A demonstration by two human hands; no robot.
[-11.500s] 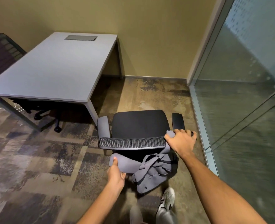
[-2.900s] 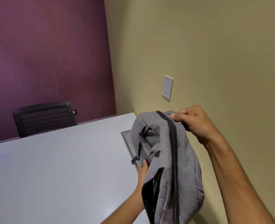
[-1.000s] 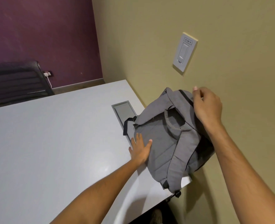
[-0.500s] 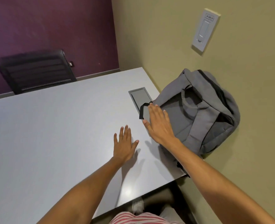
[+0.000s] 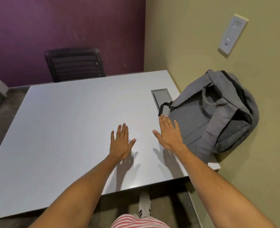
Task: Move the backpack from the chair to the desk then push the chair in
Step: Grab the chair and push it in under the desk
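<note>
The grey backpack (image 5: 216,112) lies on the right end of the white desk (image 5: 70,129), leaning against the yellow wall with its straps facing up. My right hand (image 5: 169,134) hovers flat and open just left of the backpack, fingertips near its black strap end; whether it touches the fabric is unclear. My left hand (image 5: 121,142) is open, fingers spread, over the bare desk top to the left of the right hand. The chair that held the backpack is out of view.
A black mesh chair (image 5: 75,64) stands behind the desk's far edge against the purple wall. A grey cable hatch (image 5: 161,97) is set in the desk beside the backpack. A white wall switch (image 5: 231,36) is mounted above the backpack. My shoe (image 5: 144,205) shows under the desk edge.
My right hand has slid back off the backpack toward me. Both hands have drawn away, and the view has tilted so more of the desk and the far chair shows.
</note>
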